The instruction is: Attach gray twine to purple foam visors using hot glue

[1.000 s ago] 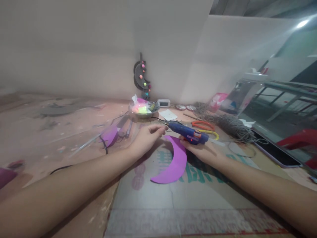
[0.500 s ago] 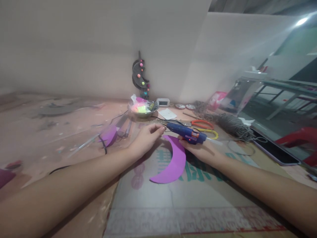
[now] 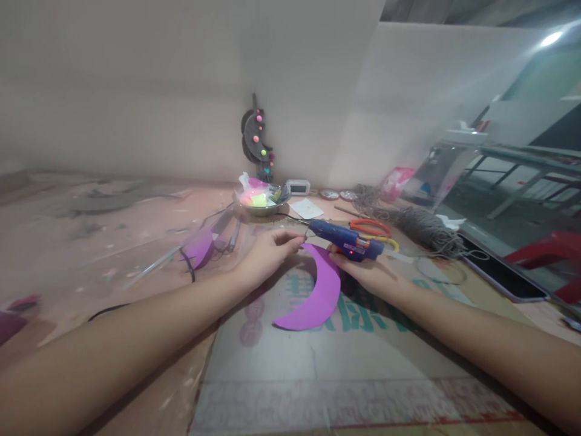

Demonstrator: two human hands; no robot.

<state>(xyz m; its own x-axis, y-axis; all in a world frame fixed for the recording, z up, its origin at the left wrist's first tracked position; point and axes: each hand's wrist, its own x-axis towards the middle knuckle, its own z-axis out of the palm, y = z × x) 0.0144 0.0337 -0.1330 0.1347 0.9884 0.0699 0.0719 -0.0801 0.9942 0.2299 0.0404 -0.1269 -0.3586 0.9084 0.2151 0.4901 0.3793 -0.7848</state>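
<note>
A flat purple crescent [image 3: 324, 290], smooth like foam sheet or card, curves between my hands above the cardboard. My left hand [image 3: 275, 257] is closed in a pinch at its upper tip, and a thin dark string [image 3: 309, 231] shows at the fingertips. Whether those fingers also grip the crescent is hard to tell. My right hand [image 3: 370, 271] is closed round a blue hot glue gun [image 3: 342, 238], whose handle is mostly hidden. A small red light glows on the gun, and its nozzle points left, just above my left fingertips. My right fingertips are at the crescent's outer edge.
Printed cardboard [image 3: 272, 375] lies under my hands. Behind are a bowl of colourful bits [image 3: 261, 203], orange-handled scissors [image 3: 370, 227] and a grey yarn bundle [image 3: 422, 230]. A phone [image 3: 503, 272] lies at right; another purple piece [image 3: 200, 248] and a dark cord [image 3: 188, 266] at left.
The glue gun has shifted slightly right, and its nozzle now shows above my left fingertips. The crescent's lower end has risen a little. Both hands stay nearly in place.
</note>
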